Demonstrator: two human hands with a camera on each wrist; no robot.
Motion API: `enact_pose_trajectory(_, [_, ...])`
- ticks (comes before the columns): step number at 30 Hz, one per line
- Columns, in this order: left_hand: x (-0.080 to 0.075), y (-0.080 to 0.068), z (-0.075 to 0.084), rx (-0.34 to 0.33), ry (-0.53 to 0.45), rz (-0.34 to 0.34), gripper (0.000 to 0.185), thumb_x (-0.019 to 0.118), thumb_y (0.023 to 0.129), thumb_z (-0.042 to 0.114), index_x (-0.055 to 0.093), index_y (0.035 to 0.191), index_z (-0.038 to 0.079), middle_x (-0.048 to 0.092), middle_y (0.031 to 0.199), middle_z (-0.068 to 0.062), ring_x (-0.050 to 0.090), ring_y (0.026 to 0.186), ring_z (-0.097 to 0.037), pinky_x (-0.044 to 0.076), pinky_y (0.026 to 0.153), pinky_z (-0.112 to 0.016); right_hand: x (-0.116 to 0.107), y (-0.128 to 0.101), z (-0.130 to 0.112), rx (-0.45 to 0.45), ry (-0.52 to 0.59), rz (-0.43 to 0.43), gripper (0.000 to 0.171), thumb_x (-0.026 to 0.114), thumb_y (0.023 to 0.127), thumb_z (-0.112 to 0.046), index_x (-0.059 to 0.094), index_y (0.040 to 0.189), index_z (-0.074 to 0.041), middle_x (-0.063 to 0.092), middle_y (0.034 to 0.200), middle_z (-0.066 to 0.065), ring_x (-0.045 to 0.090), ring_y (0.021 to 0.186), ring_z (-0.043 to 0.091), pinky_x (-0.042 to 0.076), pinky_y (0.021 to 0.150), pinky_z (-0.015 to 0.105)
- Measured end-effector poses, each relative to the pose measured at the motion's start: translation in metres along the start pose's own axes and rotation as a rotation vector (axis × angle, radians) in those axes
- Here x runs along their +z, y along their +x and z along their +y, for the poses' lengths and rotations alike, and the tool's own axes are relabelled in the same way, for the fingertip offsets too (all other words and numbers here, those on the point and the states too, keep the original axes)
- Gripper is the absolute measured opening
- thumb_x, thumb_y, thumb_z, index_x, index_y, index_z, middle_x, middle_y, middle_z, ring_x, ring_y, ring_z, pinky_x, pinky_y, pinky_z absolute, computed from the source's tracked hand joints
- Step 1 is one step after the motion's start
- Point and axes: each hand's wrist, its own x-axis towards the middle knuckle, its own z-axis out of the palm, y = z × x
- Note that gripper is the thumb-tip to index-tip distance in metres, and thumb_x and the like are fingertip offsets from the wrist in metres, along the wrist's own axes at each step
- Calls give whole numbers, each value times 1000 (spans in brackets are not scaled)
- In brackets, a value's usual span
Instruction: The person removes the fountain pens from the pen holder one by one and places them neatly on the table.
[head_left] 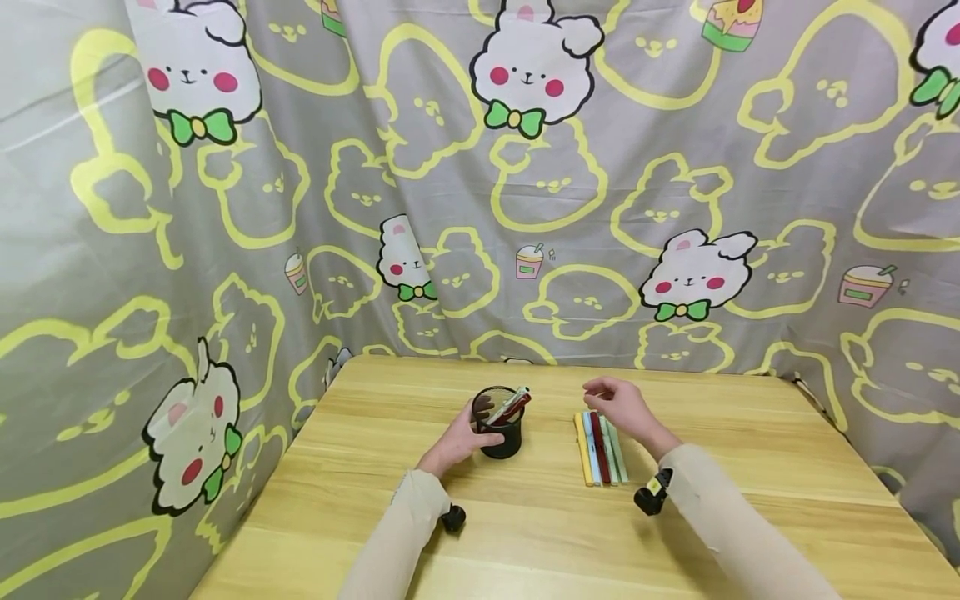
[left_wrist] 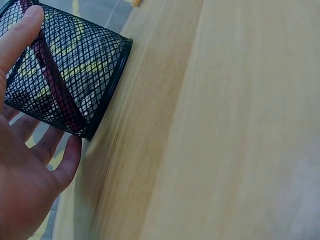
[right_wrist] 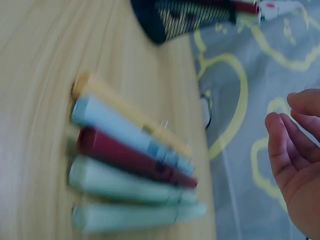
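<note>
And the left hand [head_left: 459, 439] has the black mesh cup [head_left: 502, 443], thumb across the near wall, fingers spread behind it and showing through the mesh; the cup stands upright on the counter [head_left: 525, 542], a couple of pens [head_left: 516, 405] poking out of its mouth. Now look right of the cup: five pens [head_left: 601, 450] laid flat, side by side, yellow pen [right_wrist: 115, 103] nearest the cup, then light blue pen [right_wrist: 117, 124], dark red pen [right_wrist: 127, 155] dead centre, and two pale green pens [right_wrist: 120, 182] on the side away from it. Long axes run lengthwise past the cup, from the person's side towards the far side, not pointing at it. The right hand [head_left: 624, 408] is clearly the nearer one, raised to the cup's right, by the row's far ends; its fingers are bent, tips close to the thumb, no pen between them that shows, none touched. And here's the relation that looks to count: from those fingertips the row lies below and back towards the person's side of the cup, so any reach would seem to run down and back, its pinch across the pens' narrow width.
</note>
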Motion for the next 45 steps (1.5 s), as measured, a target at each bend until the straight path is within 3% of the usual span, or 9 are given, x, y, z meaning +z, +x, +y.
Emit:
enact_pose_trajectory(7, [1,0,-1,-4,3,1,72,72,83,6,31,143,1,35,141,-28,39,126,-41,32,101,-51,20,5,-28,-38,12,-57,18,64,91,-13,68,106,-3,68,92,7,62,78,17,52,65,32])
enact_pose_trajectory(11, [0,1,-1,5,5,4,73,73,83,7,32,143,1,35,141,-28,38,126,-42,32,101,-52,32,9,-35,-64,29,-64,18,66,90,-12,69,105,-3,68,93,6,62,77,15,52,67,33])
enact_pose_trajectory(24, [2,0,0,15,2,-3,74,72,82,5,29,143,-3,34,141,-30,36,127,-44,29,103,-53,60,12,-39,-60,88,-43,16,69,87,-10,70,102,-4,68,93,5,63,81,18,52,66,30])
enact_pose_trajectory(33, [1,2,-1,22,-7,-8,75,72,83,6,28,143,-4,34,141,-30,36,127,-44,30,102,-53,70,13,-38,-44,146,-56,18,68,88,-11,69,105,-4,68,94,7,63,81,21,53,69,41])
enact_pose_trajectory(39, [1,2,-2,13,-8,-11,75,72,83,7,27,143,-4,34,142,-29,36,127,-44,30,102,-53,73,13,-40,-30,152,-50,17,68,87,-10,70,103,-5,68,90,5,64,80,23,51,65,31])
enact_pose_trajectory(45, [0,3,-3,17,0,-9,75,72,83,8,28,143,-4,35,141,-29,36,127,-44,31,102,-53,76,15,-39,-47,140,-28,13,70,86,-9,71,99,-7,68,89,3,62,78,17,51,65,31])
